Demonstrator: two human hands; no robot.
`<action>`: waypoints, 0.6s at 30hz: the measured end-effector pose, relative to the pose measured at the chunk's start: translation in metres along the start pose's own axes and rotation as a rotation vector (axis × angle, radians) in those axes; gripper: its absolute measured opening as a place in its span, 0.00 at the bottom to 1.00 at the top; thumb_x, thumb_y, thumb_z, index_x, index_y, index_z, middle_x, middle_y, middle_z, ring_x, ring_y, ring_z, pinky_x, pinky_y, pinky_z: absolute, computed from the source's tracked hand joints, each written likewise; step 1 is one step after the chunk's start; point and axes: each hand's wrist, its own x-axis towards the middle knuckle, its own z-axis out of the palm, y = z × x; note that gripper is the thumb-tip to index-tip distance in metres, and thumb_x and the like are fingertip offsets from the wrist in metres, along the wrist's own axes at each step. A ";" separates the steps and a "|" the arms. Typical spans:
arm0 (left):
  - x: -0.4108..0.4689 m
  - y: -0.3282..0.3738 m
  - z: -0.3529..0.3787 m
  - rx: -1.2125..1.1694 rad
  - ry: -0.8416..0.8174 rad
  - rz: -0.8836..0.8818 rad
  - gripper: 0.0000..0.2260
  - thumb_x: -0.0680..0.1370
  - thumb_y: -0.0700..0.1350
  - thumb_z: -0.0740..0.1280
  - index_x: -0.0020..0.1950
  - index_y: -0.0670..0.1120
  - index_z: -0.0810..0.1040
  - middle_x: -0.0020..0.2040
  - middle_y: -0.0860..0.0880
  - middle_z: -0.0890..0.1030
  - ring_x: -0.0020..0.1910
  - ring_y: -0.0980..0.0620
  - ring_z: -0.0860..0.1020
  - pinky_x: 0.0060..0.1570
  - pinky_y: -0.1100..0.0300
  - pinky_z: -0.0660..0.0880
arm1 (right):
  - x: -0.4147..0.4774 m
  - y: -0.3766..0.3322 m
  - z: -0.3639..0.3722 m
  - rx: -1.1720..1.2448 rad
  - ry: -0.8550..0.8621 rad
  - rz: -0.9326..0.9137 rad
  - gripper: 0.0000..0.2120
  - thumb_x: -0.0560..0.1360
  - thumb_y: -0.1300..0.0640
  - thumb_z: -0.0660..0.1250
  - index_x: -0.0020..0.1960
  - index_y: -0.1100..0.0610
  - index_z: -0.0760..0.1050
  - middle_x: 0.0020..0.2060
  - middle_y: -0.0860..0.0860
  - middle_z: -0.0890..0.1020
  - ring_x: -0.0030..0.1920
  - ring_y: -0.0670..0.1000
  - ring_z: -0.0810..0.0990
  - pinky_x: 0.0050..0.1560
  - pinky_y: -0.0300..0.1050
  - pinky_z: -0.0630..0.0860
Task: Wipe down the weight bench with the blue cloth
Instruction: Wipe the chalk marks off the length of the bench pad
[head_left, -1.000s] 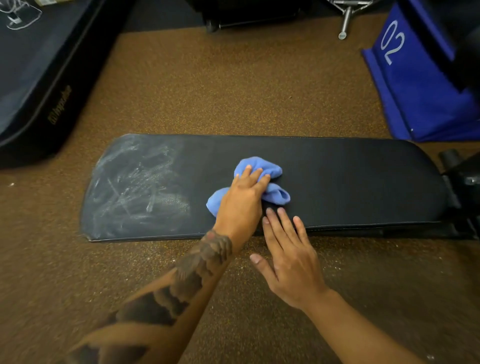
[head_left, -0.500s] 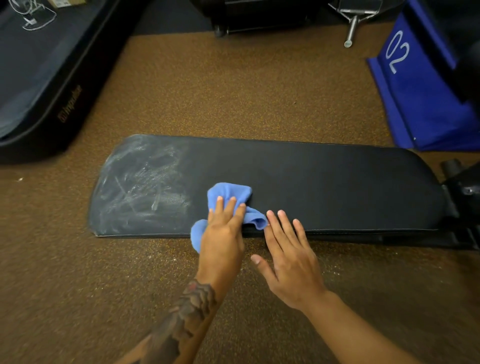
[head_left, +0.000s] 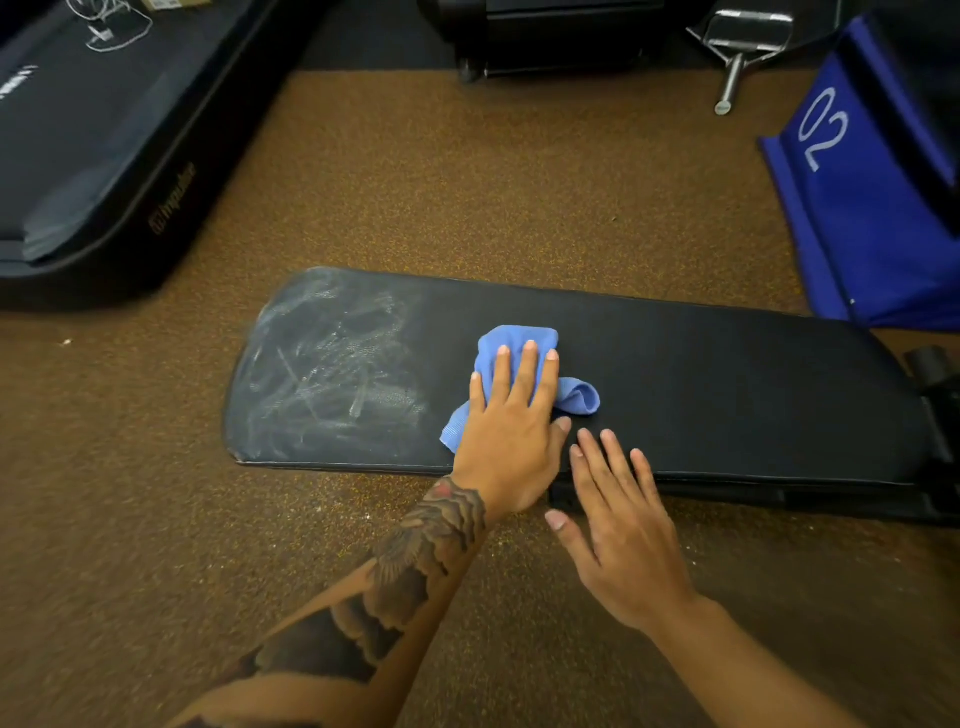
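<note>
The black padded weight bench (head_left: 727, 384) lies across the middle of the head view, with white smeared marks (head_left: 327, 369) over its left end. A crumpled blue cloth (head_left: 519, 340) sits on the pad near its middle. My left hand (head_left: 511, 436) presses flat on the cloth, fingers spread over it, tattooed forearm trailing down-left. My right hand (head_left: 618, 525) rests just beside it, fingers apart, fingertips on the bench's near edge, holding nothing.
Brown speckled rubber floor (head_left: 467, 197) surrounds the bench. A black mat or case (head_left: 93, 156) lies at the upper left. A blue box marked 02 (head_left: 857, 208) stands at the right. Black equipment (head_left: 550, 36) and a metal bar (head_left: 732, 78) sit at the top.
My left hand has pushed the cloth from the bench's near edge up and to the right across the pad. My right hand has stayed at the near edge.
</note>
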 end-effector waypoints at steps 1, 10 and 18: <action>-0.001 -0.004 -0.005 -0.015 -0.024 0.010 0.30 0.79 0.57 0.45 0.78 0.48 0.41 0.79 0.47 0.43 0.77 0.43 0.39 0.73 0.42 0.43 | 0.000 -0.002 -0.002 0.022 0.015 0.010 0.31 0.81 0.39 0.44 0.75 0.59 0.59 0.76 0.53 0.59 0.77 0.51 0.51 0.75 0.56 0.51; -0.031 -0.067 -0.035 -0.031 0.037 0.034 0.30 0.80 0.58 0.44 0.78 0.44 0.43 0.79 0.47 0.44 0.77 0.46 0.40 0.75 0.48 0.42 | 0.057 -0.046 -0.029 0.126 0.184 0.135 0.30 0.79 0.42 0.50 0.76 0.56 0.59 0.76 0.52 0.59 0.77 0.51 0.53 0.75 0.53 0.51; -0.058 -0.149 -0.037 0.052 0.053 -0.027 0.32 0.79 0.60 0.41 0.77 0.42 0.48 0.79 0.45 0.48 0.77 0.45 0.42 0.75 0.46 0.45 | 0.111 -0.076 -0.017 -0.141 0.010 0.133 0.36 0.77 0.36 0.44 0.77 0.57 0.54 0.77 0.57 0.56 0.76 0.60 0.51 0.73 0.61 0.53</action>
